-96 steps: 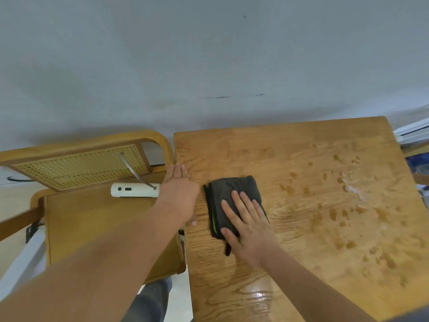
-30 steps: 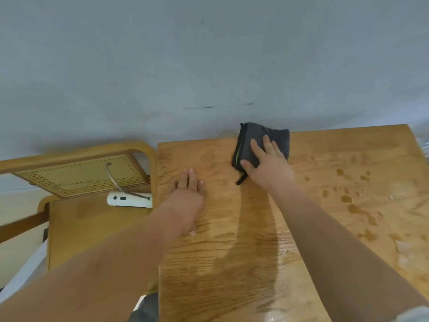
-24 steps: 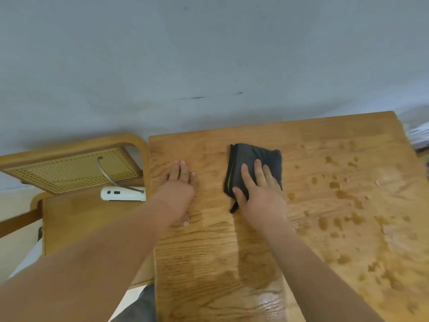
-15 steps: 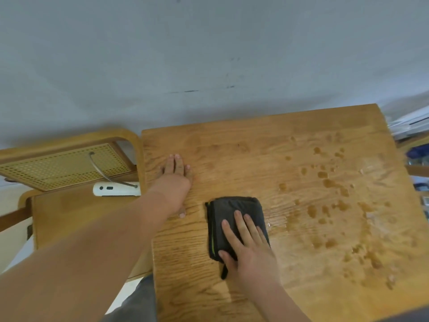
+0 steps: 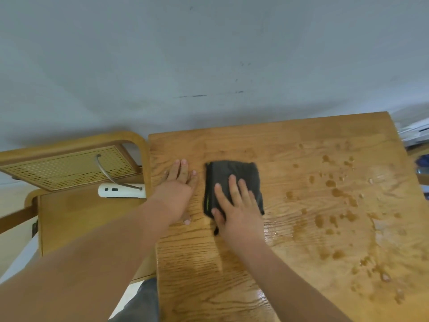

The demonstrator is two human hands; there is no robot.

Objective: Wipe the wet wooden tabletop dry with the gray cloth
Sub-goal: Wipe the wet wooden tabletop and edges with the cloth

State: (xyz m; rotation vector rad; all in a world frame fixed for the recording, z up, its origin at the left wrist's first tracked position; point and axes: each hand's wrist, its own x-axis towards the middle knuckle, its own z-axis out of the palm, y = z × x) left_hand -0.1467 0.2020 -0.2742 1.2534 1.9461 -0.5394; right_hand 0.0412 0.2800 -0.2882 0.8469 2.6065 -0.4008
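Observation:
The folded gray cloth lies on the wooden tabletop, left of centre. My right hand presses flat on its near half, fingers spread. Just to the cloth's left, my left hand rests palm down on the bare wood near the table's left edge, holding nothing. Many water drops and wet patches cover the right half of the tabletop. A wet sheen shows near the front edge.
A wooden chair with a woven cane back stands against the table's left side. A white device with a metal loop lies on its seat. A gray wall runs behind the table. Clutter shows at the far right edge.
My right hand has slid the cloth away from me, from the near part of the table back toward the middle. My left hand has stayed in place on the wood.

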